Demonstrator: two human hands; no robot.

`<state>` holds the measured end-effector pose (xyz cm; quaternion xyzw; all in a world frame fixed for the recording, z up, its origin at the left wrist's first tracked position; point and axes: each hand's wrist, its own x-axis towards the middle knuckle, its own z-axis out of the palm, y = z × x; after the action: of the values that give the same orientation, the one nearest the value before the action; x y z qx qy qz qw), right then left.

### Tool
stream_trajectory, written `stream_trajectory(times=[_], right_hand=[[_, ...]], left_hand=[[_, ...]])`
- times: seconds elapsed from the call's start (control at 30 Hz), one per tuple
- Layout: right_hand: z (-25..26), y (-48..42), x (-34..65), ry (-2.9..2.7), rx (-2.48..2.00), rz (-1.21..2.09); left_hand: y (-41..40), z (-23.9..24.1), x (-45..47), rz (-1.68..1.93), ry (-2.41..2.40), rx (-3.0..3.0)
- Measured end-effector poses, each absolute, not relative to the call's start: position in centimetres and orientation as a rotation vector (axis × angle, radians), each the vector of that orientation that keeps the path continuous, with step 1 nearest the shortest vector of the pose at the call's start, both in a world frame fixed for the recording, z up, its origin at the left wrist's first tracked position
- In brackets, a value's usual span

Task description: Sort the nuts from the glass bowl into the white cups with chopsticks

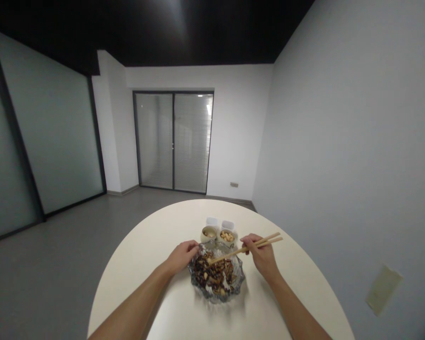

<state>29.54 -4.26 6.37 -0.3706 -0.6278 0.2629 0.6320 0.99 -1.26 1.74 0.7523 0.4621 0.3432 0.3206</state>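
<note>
A clear glass bowl (pixel 242 278) with a wavy rim stands on the table, holding a mix of dark and light brown pieces (pixel 212 276) that I cannot name for sure. My left hand (pixel 183 256) grips the bowl's left rim. In my right hand (pixel 262 257) is a pair of wooden chopsticks (pixel 233 253), slanting down to the left. Their tips reach into the mix near the bowl's middle. Just behind the bowl are two small cups: the left cup (pixel 204 236) has a few pale pieces inside, the right one holds several light nut-like pieces (pixel 227 236).
Two small white rectangular dishes, a left dish (pixel 211 220) and a right dish (pixel 228 225), sit behind the cups. All of this stands on a round cream table (pixel 138 255). A white wall (pixel 347 141) rises to the right, and glass doors (pixel 173 141) are at the back.
</note>
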Motion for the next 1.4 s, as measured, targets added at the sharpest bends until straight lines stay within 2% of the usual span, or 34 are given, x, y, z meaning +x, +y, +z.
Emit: stream_trajectory(times=[0.5, 0.77, 1.13, 1.4], right_hand=[[5.5, -3.0, 28.6, -1.187, -0.866, 0.363], [4.6, -1.9, 27.9, -1.226, -0.917, 0.308], [3.8, -0.7, 28.0, -1.251, -0.923, 0.309], [5.5, -2.9, 28.0, -1.287, -0.882, 0.386]], left_hand=[[-1.2, 1.6, 0.9, 0.914, 1.203, 1.96], [-1.1, 1.6, 0.9, 0.91, 1.204, 1.948], [-1.0, 1.6, 0.9, 0.904, 1.222, 1.98], [-1.3, 1.8, 0.9, 0.903, 1.207, 1.96]])
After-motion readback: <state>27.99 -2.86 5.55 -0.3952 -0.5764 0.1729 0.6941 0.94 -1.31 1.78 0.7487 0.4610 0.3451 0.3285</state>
